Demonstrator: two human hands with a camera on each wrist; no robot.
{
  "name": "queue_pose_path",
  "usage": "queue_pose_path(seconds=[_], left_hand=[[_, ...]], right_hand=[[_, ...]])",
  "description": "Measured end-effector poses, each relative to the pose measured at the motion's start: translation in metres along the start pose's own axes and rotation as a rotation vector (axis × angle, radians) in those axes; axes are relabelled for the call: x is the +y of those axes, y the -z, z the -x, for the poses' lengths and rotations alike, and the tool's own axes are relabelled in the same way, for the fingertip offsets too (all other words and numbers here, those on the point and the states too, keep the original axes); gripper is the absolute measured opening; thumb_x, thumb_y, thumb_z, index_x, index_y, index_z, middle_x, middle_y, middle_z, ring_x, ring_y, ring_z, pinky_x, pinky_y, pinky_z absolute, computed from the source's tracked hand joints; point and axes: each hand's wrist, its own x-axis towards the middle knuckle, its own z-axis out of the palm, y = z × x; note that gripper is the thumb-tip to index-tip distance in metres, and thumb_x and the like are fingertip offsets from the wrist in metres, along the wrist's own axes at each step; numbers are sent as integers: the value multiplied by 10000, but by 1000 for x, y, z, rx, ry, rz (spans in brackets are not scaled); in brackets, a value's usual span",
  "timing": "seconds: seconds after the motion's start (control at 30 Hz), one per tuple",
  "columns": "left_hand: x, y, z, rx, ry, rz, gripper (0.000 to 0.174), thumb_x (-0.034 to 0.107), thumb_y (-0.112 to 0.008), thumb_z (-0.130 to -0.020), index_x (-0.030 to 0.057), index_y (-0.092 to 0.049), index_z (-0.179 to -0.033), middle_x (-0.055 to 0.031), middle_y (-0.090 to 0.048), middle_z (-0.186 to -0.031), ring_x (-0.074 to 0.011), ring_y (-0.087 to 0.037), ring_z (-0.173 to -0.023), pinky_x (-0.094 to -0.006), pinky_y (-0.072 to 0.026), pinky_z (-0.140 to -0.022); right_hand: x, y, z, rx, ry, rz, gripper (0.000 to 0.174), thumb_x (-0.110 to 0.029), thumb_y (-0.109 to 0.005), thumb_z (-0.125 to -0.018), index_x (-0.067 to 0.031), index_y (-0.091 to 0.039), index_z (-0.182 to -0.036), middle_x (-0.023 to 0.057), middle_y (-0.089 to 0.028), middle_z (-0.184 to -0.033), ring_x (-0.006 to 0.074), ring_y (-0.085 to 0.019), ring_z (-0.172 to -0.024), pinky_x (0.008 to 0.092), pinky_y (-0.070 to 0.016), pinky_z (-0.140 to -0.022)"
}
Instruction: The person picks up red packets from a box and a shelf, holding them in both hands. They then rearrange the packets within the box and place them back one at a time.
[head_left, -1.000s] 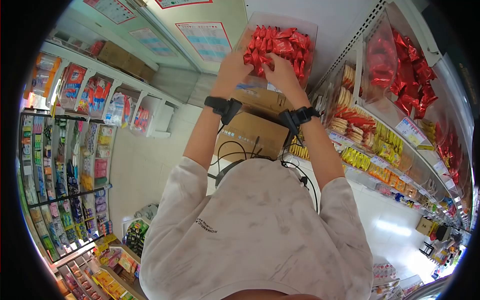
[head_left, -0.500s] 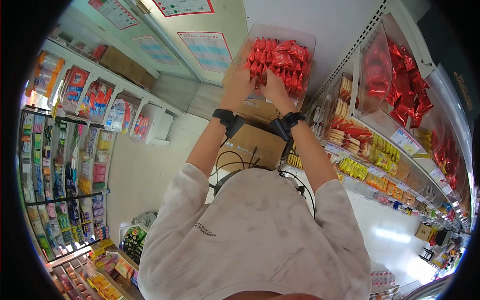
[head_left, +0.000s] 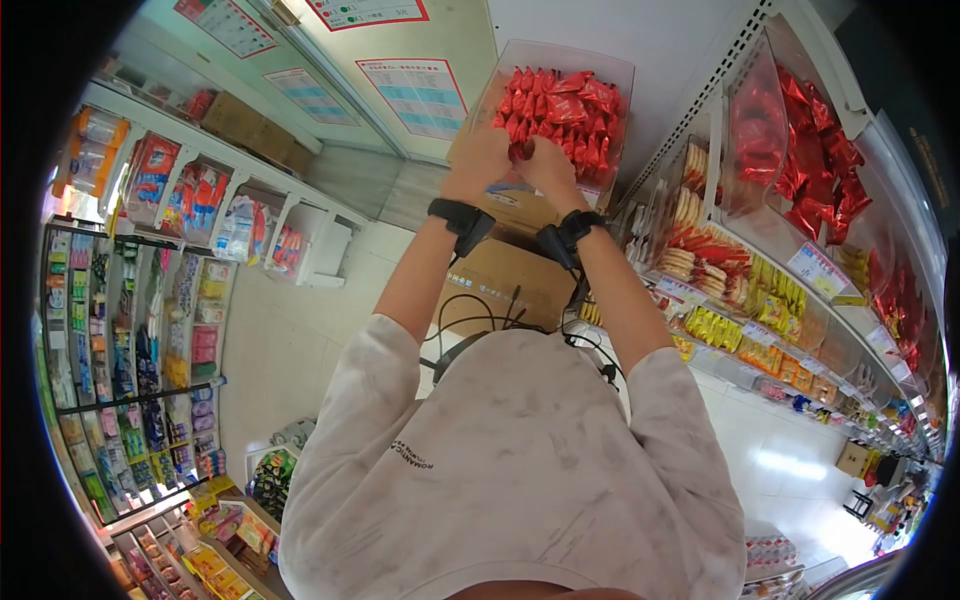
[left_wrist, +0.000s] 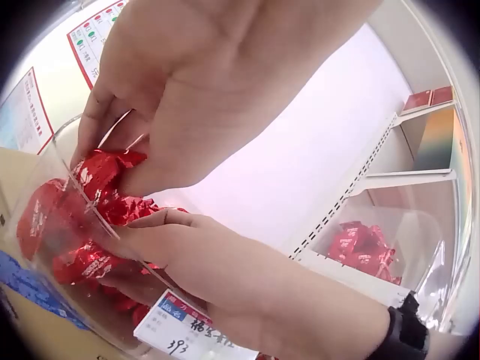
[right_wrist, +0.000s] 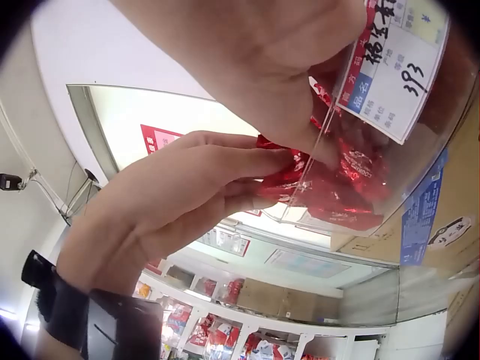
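A clear plastic bin (head_left: 622,62) at the top of the head view holds rows of shiny red foil packets (head_left: 565,108). My left hand (head_left: 478,162) is at the bin's front left corner; its curled fingers and thumb pinch a red packet (left_wrist: 97,171) just inside the rim. Close beside it, my right hand (head_left: 548,170) reaches over the front wall. Its thumb and fingers close around another red packet (left_wrist: 88,264), partly hidden behind the plastic. A white price tag (left_wrist: 191,334) hangs on the bin's front.
Cardboard boxes (head_left: 500,285) stand beneath and in front of the bin. Shelves of packaged snacks (head_left: 760,300) curve along the right, with a second bin of red packets (head_left: 815,160). At left are hanging bags (head_left: 150,160) and a goods rack (head_left: 130,350). Black cables (head_left: 480,318) trail near the body.
Both hands have drawn back from over the packets to the bin's front edge and come closer together. Over the last half second they have shifted only slightly.
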Motion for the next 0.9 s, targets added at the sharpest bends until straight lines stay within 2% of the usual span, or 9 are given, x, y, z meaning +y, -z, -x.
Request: queue_pose_path(seconds=[0.07,0.17,0.27,0.37,0.47,0.57,0.67,0.77,0.9], left_hand=[[9,8,0,-26,-18,-33,178,115,-742,-706,-7,-674,-817,-238,-688,-822,-405,-690,-840,-493,-538,-723],[22,25,-4,-197,79,30,204,80,-718,-635,-33,-623,-777,-249,-664,-848,-462,-642,-861,-513,-510,-728],[29,26,-6,-184,88,-74,187,115,-773,-661,-9,-700,-779,-254,-694,-835,-422,-690,-858,-493,-538,-760],[35,25,-3,-212,150,-88,183,119,-774,-663,-16,-711,-769,-264,-685,-807,-436,-680,-896,-490,-536,-787],[10,-5,-1,-45,104,-13,207,108,-756,-700,-34,-706,-842,-283,-676,-852,-452,-660,-932,-504,-530,-809],[3,-16,6,349,19,167,257,142,-734,-761,-30,-662,-938,-252,-675,-892,-465,-642,-893,-525,-515,-779],[12,-2,13,269,131,226,271,110,-729,-768,-32,-654,-986,-261,-670,-930,-461,-633,-932,-534,-505,-798],[11,2,12,131,169,127,252,103,-726,-767,-27,-654,-970,-250,-671,-953,-461,-627,-945,-537,-502,-802],[7,-2,5,141,97,17,159,63,-708,-757,-30,-664,-879,-243,-677,-923,-423,-667,-913,-494,-542,-782]], right_hand=[[3,-2,-3,-21,5,9,396,-393,-743,-809,-65,-678,-1021,171,-717,-1015,353,-692,-982,456,-537,-829],[5,-3,-6,-53,0,23,412,-411,-728,-818,-71,-690,-1047,172,-718,-1032,349,-690,-1002,447,-537,-843],[8,-5,-4,-47,25,61,429,-433,-710,-828,-72,-693,-1060,172,-719,-1035,345,-689,-1009,442,-536,-851],[7,-6,-2,-19,37,75,425,-440,-698,-836,-79,-693,-1062,169,-719,-1032,346,-688,-1007,443,-534,-853],[9,-9,-3,14,47,52,404,-427,-691,-841,-94,-692,-1069,162,-720,-1027,346,-688,-1000,447,-534,-849],[10,-9,-1,51,55,31,355,-388,-689,-849,-104,-691,-1061,153,-723,-1019,345,-688,-993,453,-534,-843],[6,-8,2,70,36,7,297,-335,-691,-860,-102,-686,-1043,146,-725,-1009,341,-689,-991,460,-533,-839],[4,-8,3,88,29,-4,255,-292,-695,-865,-96,-682,-1026,146,-726,-1002,343,-689,-994,464,-533,-836],[2,-6,3,92,-12,-4,246,-270,-707,-854,-89,-682,-1018,152,-725,-1000,353,-687,-999,469,-533,-834]])
